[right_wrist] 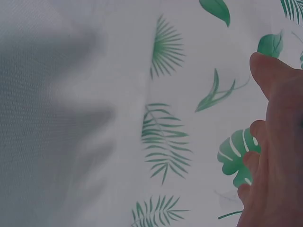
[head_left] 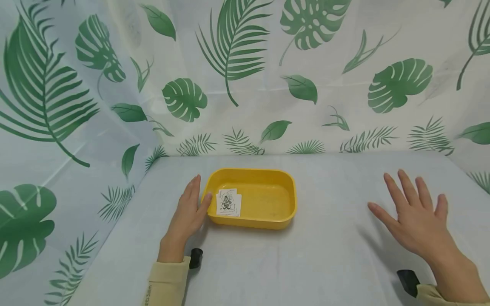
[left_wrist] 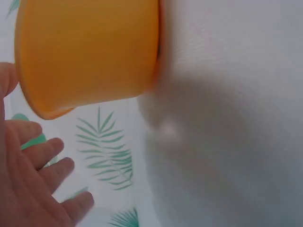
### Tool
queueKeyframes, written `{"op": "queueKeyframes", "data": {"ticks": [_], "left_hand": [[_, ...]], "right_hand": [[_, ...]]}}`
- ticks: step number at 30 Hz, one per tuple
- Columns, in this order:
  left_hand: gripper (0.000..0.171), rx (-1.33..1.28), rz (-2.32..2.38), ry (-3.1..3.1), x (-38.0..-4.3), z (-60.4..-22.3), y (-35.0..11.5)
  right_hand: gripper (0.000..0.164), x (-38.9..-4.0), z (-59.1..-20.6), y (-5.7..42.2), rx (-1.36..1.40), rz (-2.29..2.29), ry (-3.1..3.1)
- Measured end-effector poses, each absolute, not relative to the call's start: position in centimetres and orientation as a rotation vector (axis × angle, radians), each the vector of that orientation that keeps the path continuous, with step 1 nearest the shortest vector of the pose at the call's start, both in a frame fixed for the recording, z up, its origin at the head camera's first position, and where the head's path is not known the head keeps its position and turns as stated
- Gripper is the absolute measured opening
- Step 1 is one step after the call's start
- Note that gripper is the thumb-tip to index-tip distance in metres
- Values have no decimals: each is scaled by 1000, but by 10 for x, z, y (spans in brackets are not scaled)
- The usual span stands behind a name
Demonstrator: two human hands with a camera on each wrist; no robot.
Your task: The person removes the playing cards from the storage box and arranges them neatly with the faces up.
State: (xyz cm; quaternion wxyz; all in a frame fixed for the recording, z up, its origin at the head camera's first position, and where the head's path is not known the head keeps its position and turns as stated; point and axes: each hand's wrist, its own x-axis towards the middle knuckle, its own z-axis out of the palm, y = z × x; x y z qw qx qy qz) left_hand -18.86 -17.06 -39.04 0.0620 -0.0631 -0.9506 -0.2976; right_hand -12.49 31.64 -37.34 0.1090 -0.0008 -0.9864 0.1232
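A yellow rectangular tray [head_left: 268, 204] with raised walls sits near the middle of the white table. Playing cards [head_left: 228, 203] lie overlapped in its left end, the top one showing a black-and-white figure. At the tray's left side is my left hand [head_left: 186, 214], fingers extended and thumb at the rim; whether it touches cannot be told. The left wrist view shows the tray's outer wall [left_wrist: 90, 52] beside the spread fingers of the left hand [left_wrist: 33, 175]. Far to the right, my right hand [head_left: 419, 219] hovers above the table with its fingers spread, holding nothing.
White cloth covers the table [head_left: 325, 255]. Curtains with green leaf prints [head_left: 260, 97] rise behind it and along the left side. A black band piece [head_left: 195, 258] sits at the left wrist, another black piece [head_left: 408, 282] at the right.
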Motion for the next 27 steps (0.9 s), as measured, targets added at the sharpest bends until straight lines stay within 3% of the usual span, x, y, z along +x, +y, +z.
{"op": "queueKeyframes", "data": {"ticks": [13,27], "left_hand": [[66,-57,-1508,-2641,-193,-399,-159],[64,106,-1600,-2610,-197,-408,-151]], "right_hand": [[90,-129,-377,306,184,516,-2822],[88,-129,-373,291,226,656,-2825]]}}
